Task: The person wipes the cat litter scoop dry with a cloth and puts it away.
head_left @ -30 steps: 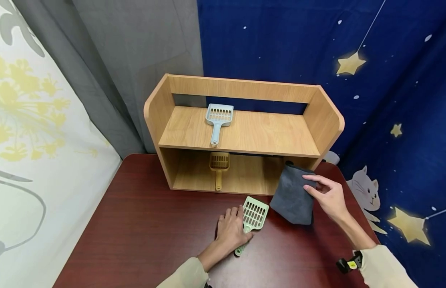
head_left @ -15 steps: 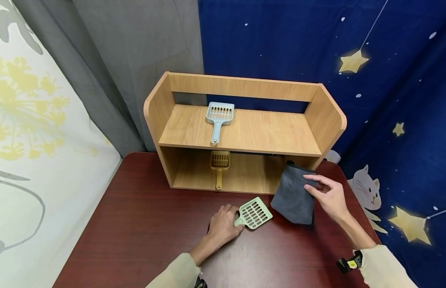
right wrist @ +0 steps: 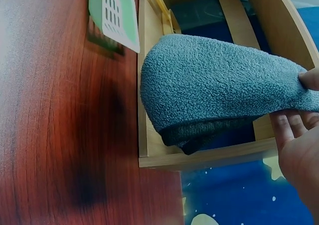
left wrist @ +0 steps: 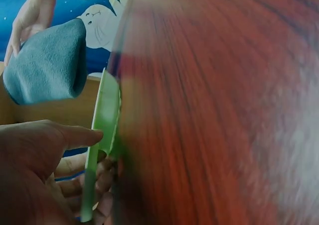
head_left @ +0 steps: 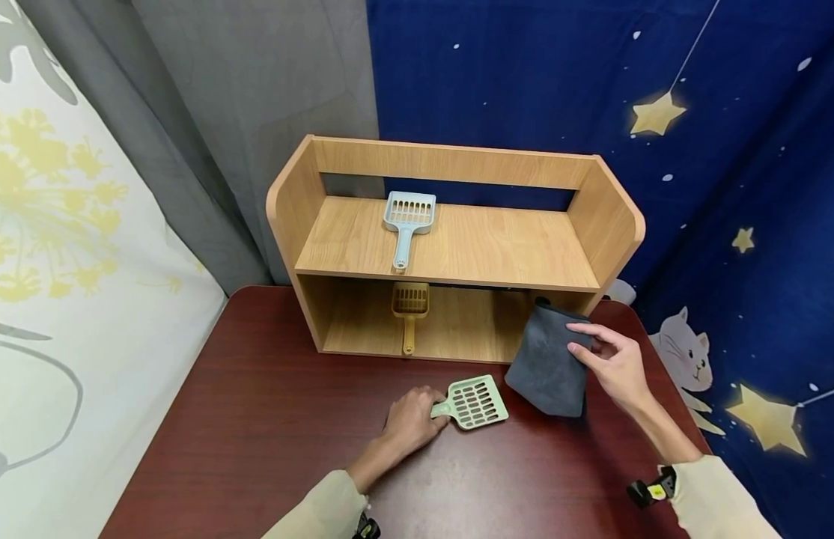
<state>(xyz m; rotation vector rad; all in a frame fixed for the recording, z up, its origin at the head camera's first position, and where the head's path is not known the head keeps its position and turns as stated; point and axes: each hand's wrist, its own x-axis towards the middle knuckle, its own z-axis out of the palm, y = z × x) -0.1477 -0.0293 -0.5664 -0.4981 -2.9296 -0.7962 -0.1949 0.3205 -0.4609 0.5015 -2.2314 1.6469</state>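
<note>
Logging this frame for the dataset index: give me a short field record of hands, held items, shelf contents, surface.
left hand: grips handle of green scoop, scoop head lifted off table
right hand: pinches grey cloth, cloth hanging above table
top shelf: blue scoop, lying flat
lower shelf: yellow scoop, handle toward front
shelf unit: wooden, two levels, at back of table
table: dark red wood

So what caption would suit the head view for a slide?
Left hand grips green scoop on red table; right hand holds grey cloth.

Left hand (left wrist: 35,170) grips green scoop (left wrist: 105,120) on red table (left wrist: 209,110).
</note>
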